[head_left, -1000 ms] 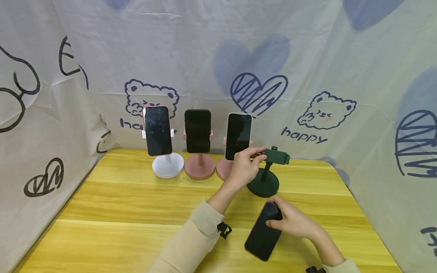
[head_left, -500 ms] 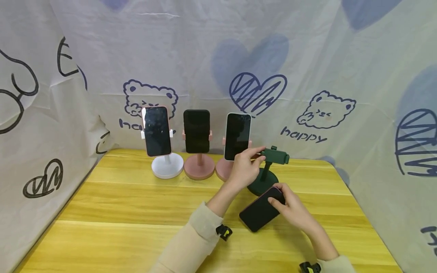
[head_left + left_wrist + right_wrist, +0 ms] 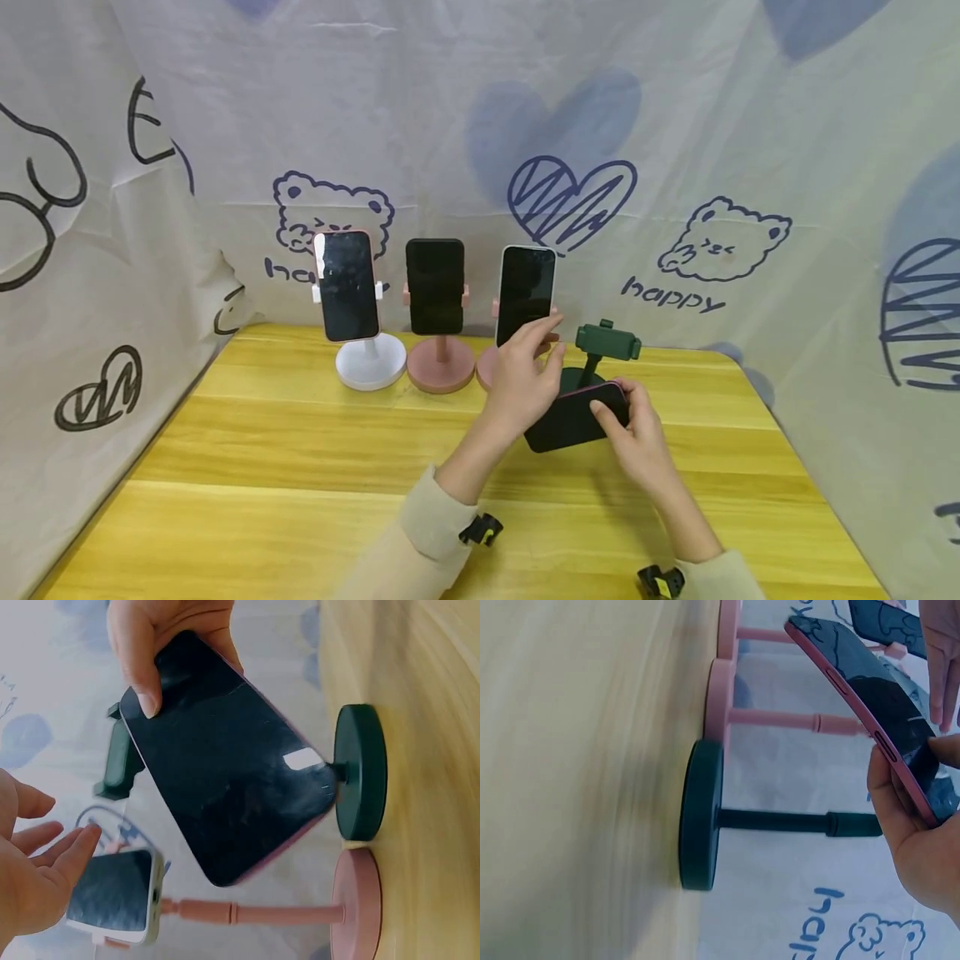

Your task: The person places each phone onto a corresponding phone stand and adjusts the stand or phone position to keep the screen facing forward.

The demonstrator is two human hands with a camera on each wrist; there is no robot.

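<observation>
A dark-screened phone with a pink edge (image 3: 567,422) is pinched at its right end by my right hand (image 3: 637,437), thumb over the screen. It is held sideways and tilted, in front of the green phone stand (image 3: 608,342), hiding part of that stand's base. The green holder on top carries no phone. My left hand (image 3: 522,375) is off the stand, its fingers loosely bent with nothing between them, left of the green holder. In the left wrist view the left hand (image 3: 37,862) appears apart from the held phone (image 3: 232,765).
Three phones stand upright in holders along the back: one on a white stand (image 3: 371,363), one on a pink stand (image 3: 441,367), and one in a pale case (image 3: 525,283) on another pink stand, partly behind my left hand. A printed cloth hangs behind the wooden table (image 3: 300,467).
My left hand has let go of the green holder and moved slightly left. The right hand has raised the phone towards the green stand and turned it from slanted to nearly sideways.
</observation>
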